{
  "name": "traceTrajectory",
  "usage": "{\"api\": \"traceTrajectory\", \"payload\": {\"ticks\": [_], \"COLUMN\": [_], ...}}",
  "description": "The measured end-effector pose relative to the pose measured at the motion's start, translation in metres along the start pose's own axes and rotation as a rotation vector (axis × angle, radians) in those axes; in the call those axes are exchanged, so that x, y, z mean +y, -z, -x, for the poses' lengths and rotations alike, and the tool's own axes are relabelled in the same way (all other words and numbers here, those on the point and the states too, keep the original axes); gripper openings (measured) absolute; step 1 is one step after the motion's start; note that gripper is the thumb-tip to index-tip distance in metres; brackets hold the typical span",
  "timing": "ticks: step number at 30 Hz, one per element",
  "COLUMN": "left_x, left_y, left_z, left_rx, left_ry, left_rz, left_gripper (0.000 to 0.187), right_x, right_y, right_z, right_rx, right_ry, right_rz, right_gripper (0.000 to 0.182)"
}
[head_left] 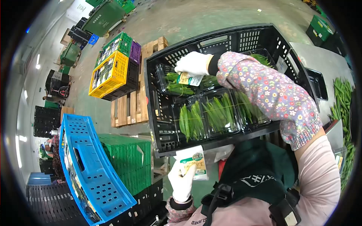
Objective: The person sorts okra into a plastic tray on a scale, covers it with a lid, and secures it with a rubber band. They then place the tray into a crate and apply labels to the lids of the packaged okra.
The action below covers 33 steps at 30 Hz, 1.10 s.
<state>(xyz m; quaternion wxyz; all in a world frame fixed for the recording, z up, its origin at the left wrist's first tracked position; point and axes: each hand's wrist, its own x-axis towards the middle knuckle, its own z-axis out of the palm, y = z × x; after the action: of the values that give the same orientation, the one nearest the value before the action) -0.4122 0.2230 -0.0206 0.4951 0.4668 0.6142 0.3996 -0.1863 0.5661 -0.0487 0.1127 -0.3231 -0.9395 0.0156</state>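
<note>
My left hand, in a white glove, is closed around a stack of printed label cards just outside the near edge of a black crate. Reaching across the crate, my gloved right hand pinches a single printed label. That label lies over a clear plastic tray of green pods in the crate's far left corner. Along the near side sit several more clear trays of long green pods, side by side. My right forearm hides part of the trays behind it.
At the right, loose green pods lie on a metal table beside an empty black tray. To the left stand a blue crate, green crates, and a yellow crate near a wooden pallet.
</note>
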Motion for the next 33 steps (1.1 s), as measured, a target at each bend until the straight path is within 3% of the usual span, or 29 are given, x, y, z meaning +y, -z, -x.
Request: {"api": "traceTrajectory", "payload": {"ticks": [3, 4, 7, 8, 9, 11, 12, 13, 15, 16, 17, 19, 20, 21, 23, 24, 25, 27, 29, 31, 33], "left_x": [0.004, 0.000, 0.002, -0.003, 0.004, 0.024, 0.019, 0.017, 0.019, 0.021, 0.020, 0.015, 0.015, 0.014, 0.010, 0.007, 0.008, 0.021, 0.015, 0.004, 0.003], "left_y": [0.000, 0.000, -0.001, 0.000, -0.006, -0.020, -0.009, -0.004, -0.002, -0.005, -0.005, -0.003, 0.001, 0.001, -0.002, -0.003, -0.006, -0.011, -0.011, -0.010, -0.008], "left_z": [0.001, 0.000, -0.002, -0.006, -0.008, -0.011, -0.010, -0.011, -0.014, -0.014, -0.015, -0.015, -0.015, -0.015, -0.019, -0.024, -0.025, -0.021, -0.019, -0.024, -0.022], "left_rx": [-0.002, -0.004, -0.006, -0.015, -0.015, 0.150, 0.018, 0.018, -0.015, -0.015, -0.014, 0.024, -0.029, -0.029, -0.007, 0.038, 0.072, 0.107, 0.192, 0.257, 0.262], "left_ry": [0.139, 0.043, 0.052, -0.043, -0.039, -0.121, -0.109, -0.108, -0.085, -0.093, -0.097, -0.108, -0.130, -0.131, -0.364, -0.464, -0.482, -0.352, -0.184, -0.317, -0.258], "left_rz": [0.067, 0.038, 0.139, 0.129, 0.132, 0.285, 0.273, 0.277, 0.245, 0.308, 0.309, 0.327, 0.353, 0.355, 0.136, 0.053, 0.019, 0.129, 0.097, -0.047, 0.018], "left_gripper": [0.031, 0.033, 0.038, 0.052, 0.052, 0.072, 0.084, 0.084, 0.083, 0.073, 0.073, 0.054, 0.022, 0.022, 0.009, 0.018, 0.015, 0.021, 0.020, 0.014, 0.009], "right_x": [0.004, 0.005, -0.007, -0.011, -0.014, -0.015, -0.016, -0.020, -0.029, -0.035, -0.040, -0.041, -0.038, -0.032, -0.024, -0.033, -0.036, -0.056, -0.092, -0.133, -0.163], "right_y": [-0.026, -0.035, -0.047, -0.047, -0.048, -0.052, -0.052, -0.053, -0.056, -0.059, -0.061, -0.055, -0.051, -0.050, -0.049, -0.026, -0.016, 0.016, 0.058, 0.091, 0.109], "right_z": [-0.017, -0.023, -0.028, -0.024, -0.019, -0.013, -0.013, -0.013, -0.013, -0.016, -0.018, -0.024, -0.027, -0.030, -0.034, -0.026, -0.023, -0.007, 0.016, 0.040, 0.061], "right_rx": [0.094, 0.120, 0.121, 0.197, 0.270, 0.360, 0.236, 0.234, -0.004, -0.106, -0.073, -0.009, 0.056, 0.088, 0.336, 0.371, 0.396, 0.307, 0.087, -0.098, -0.256], "right_ry": [0.116, 0.102, 0.027, -0.042, -0.112, -0.248, -0.387, -0.386, -0.377, -0.446, -0.456, -0.485, -0.515, -0.552, -0.449, -0.476, -0.484, -0.450, -0.348, -0.283, -0.156], "right_rz": [0.066, 0.037, -0.008, -0.043, -0.079, -0.068, -0.144, -0.142, -0.378, -0.423, -0.469, -0.581, -0.692, -0.849, -0.784, -0.790, -0.771, -0.884, -1.148, -1.127, -0.880], "right_gripper": [0.026, 0.026, 0.029, 0.030, 0.032, 0.033, 0.030, 0.030, 0.038, 0.065, 0.069, 0.071, 0.073, 0.073, 0.071, 0.065, 0.059, 0.055, 0.051, 0.051, 0.059]}}
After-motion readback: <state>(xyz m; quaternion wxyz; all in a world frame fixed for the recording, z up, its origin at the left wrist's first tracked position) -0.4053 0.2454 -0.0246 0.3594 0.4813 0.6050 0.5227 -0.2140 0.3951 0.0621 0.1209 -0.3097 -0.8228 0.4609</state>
